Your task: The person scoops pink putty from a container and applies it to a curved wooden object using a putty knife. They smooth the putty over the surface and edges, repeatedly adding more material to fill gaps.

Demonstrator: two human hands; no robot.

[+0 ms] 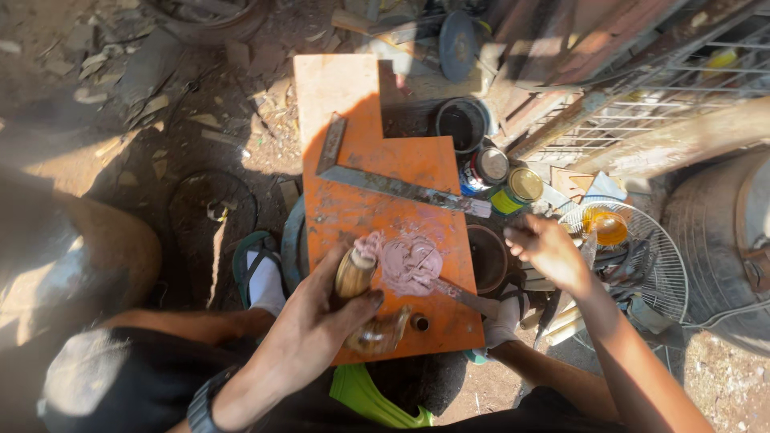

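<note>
Left hand (309,333) grips a brass fitting (357,277) on the orange board (377,216), pink putty (409,263) at its 3 o'clock; right hand (545,252) hovers, fingers loosely curled, empty.

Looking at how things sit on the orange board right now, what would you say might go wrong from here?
1. The left hand tilts a small tube-like container over the pinkish paste; too much could come out.
2. The putty knife lies over the edge of the orange board and may slide off.
3. The right hand hovers above open cans beside the board; a careless move could tip one.
</note>
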